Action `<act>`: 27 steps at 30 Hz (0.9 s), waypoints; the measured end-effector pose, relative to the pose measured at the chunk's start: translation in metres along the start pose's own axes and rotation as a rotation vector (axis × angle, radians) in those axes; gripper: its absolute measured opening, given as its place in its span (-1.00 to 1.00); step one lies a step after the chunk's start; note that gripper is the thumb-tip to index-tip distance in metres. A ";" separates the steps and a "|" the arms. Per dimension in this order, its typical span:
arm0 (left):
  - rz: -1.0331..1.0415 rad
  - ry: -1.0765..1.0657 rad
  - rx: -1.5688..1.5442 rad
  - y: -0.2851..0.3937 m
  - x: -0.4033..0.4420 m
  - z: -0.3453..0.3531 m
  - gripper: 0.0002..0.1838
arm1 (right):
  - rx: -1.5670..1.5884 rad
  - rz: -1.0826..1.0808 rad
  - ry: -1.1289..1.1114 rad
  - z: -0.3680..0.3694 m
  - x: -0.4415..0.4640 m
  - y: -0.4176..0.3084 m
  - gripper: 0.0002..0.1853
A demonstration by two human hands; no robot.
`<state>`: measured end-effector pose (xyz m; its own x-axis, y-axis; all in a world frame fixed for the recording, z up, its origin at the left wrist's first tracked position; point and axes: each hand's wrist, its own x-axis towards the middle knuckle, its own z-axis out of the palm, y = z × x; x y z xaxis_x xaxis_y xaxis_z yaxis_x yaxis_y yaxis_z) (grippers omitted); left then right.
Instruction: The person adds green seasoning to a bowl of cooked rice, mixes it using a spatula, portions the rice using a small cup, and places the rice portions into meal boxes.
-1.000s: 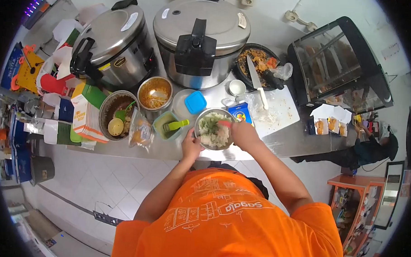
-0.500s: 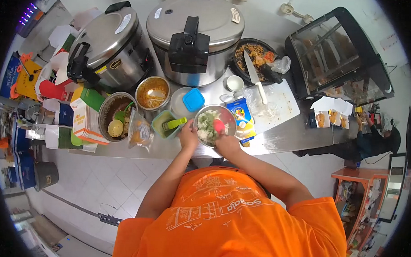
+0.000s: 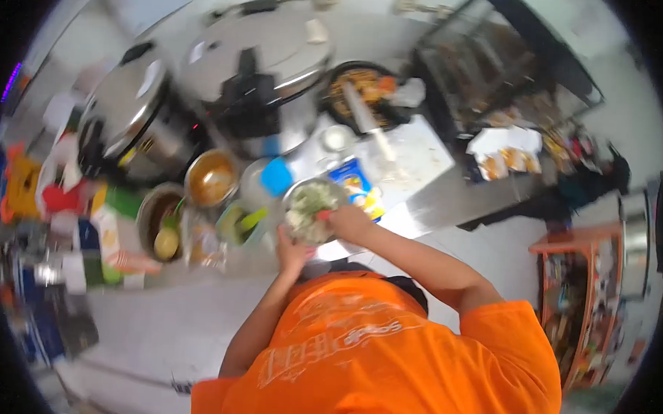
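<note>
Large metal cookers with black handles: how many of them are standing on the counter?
2: the smaller cooker at the left rear, the larger cooker to its right. No third one shows.

Two hands [image 3: 295,253] [image 3: 350,224]. One red utensil [image 3: 322,215], one green utensil [image 3: 254,219], one ladle [image 3: 166,243], one knife [image 3: 360,113]. Two steel bowls: one rice bowl [image 3: 336,190], one sauce bowl [image 3: 233,192]. One pot [image 3: 144,209], one tub [image 3: 227,232], one white cup [image 3: 338,138], one black dish [image 3: 326,103]. Two cookers [image 3: 134,105] [image 3: 260,62]. One blue lid [image 3: 276,177], one blue packet [image 3: 356,182], one board [image 3: 432,156]. One display case [image 3: 472,58], one orange rack [image 3: 575,237]. One co-worker [image 3: 591,181]. Food boxes [image 3: 488,142] near case: too blurred to count.
</note>
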<state>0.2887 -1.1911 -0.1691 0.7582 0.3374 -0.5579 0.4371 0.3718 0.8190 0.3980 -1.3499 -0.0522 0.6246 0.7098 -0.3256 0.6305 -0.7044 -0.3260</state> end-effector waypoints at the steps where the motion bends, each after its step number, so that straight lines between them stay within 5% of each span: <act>1: 0.022 0.000 0.021 -0.009 0.008 -0.007 -0.20 | -0.002 -0.009 0.021 -0.009 0.001 0.001 -0.65; 3: 0.467 -0.117 0.283 -0.049 0.037 -0.029 -0.04 | 0.058 0.043 0.162 -0.006 0.007 0.008 -0.68; 4: -0.011 -0.168 -0.113 0.002 0.015 -0.008 -0.08 | 0.037 0.053 0.255 0.003 0.015 0.024 -0.74; 8: -0.200 -0.080 -0.051 0.018 0.033 -0.019 -0.31 | 0.292 0.177 0.378 -0.001 0.005 0.018 -0.72; 16: -0.140 -0.073 0.226 0.036 0.052 -0.025 -0.41 | -0.036 0.078 0.160 0.065 0.017 -0.030 -0.82; 21: 0.191 0.019 0.522 0.038 0.061 -0.027 -0.54 | -0.180 -0.020 0.124 0.050 0.031 0.003 -0.82; 23: 0.226 0.051 0.525 0.040 0.054 -0.023 -0.55 | -0.054 0.110 0.204 0.020 0.036 -0.001 -0.80; 27: 0.324 0.125 0.623 0.021 0.071 -0.033 -0.56 | -0.149 -0.009 0.075 0.048 0.020 -0.027 -0.76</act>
<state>0.3358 -1.1309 -0.1958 0.8518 0.4580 -0.2543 0.4228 -0.3143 0.8500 0.3717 -1.3167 -0.0929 0.6474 0.7184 -0.2545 0.6945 -0.6936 -0.1912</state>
